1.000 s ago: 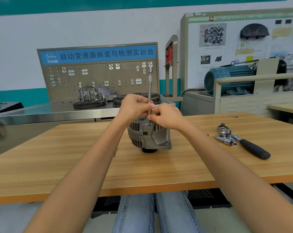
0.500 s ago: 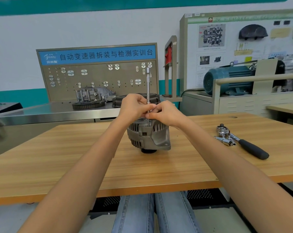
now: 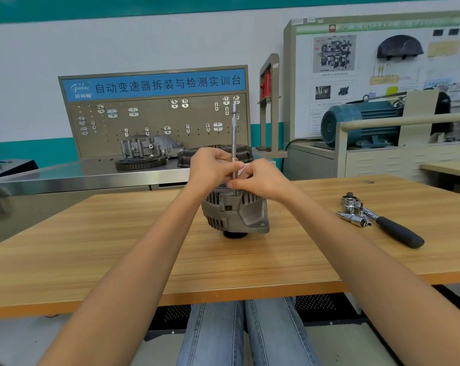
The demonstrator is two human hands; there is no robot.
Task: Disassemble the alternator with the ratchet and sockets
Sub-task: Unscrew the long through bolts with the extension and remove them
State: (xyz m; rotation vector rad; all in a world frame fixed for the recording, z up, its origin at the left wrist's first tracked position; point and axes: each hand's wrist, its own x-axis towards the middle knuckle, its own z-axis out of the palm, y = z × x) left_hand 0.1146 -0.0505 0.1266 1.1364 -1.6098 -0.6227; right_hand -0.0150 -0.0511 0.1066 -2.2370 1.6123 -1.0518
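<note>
**Alternator on the bench, both hands on the extension bar**

Alternator (image 3: 235,212) sits mid-table (image 3: 91,247). The extension bar (image 3: 234,138) stands upright out of its top, left hand (image 3: 210,167) and right hand (image 3: 260,180) both pinching the shaft. Ratchet (image 3: 382,220) and sockets (image 3: 354,219) lie well apart at 3 o'clock.

Wooden table (image 3: 118,254) in foreground. Behind: pegboard (image 3: 155,122) with blue sign, gear ring (image 3: 140,163), teal motor (image 3: 361,122), wall chart (image 3: 355,62).
</note>
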